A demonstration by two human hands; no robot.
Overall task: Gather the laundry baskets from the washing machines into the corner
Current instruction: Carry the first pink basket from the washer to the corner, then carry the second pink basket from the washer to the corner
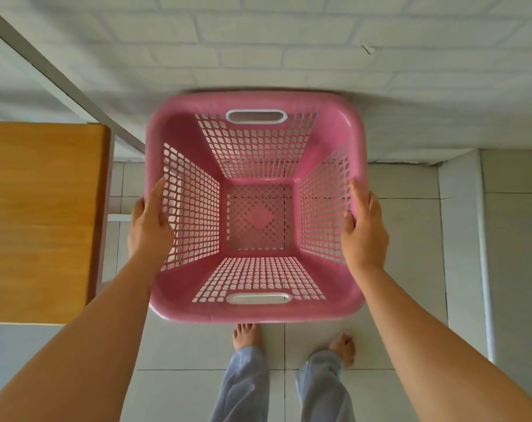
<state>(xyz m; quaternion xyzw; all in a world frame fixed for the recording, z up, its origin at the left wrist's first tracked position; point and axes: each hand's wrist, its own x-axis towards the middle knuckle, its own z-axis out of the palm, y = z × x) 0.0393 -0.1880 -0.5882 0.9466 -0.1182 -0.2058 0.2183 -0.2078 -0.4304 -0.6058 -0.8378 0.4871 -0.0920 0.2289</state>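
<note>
A pink plastic laundry basket (179, 303) with perforated walls and two white handle slots fills the middle of the head view, seen from straight above. It is empty. My left hand (149, 226) grips its left rim and my right hand (365, 229) grips its right rim, holding it upright above the tiled floor. Its far rim is close to the white brick wall (258, 41) and looks slightly blurred.
A wooden tabletop (39, 220) stands at the left, its edge close to the basket's left side. A grey beam (61, 77) runs diagonally at top left. A white panel (459, 239) rises at the right. My bare feet (245, 335) stand on the tiled floor under the basket's near edge.
</note>
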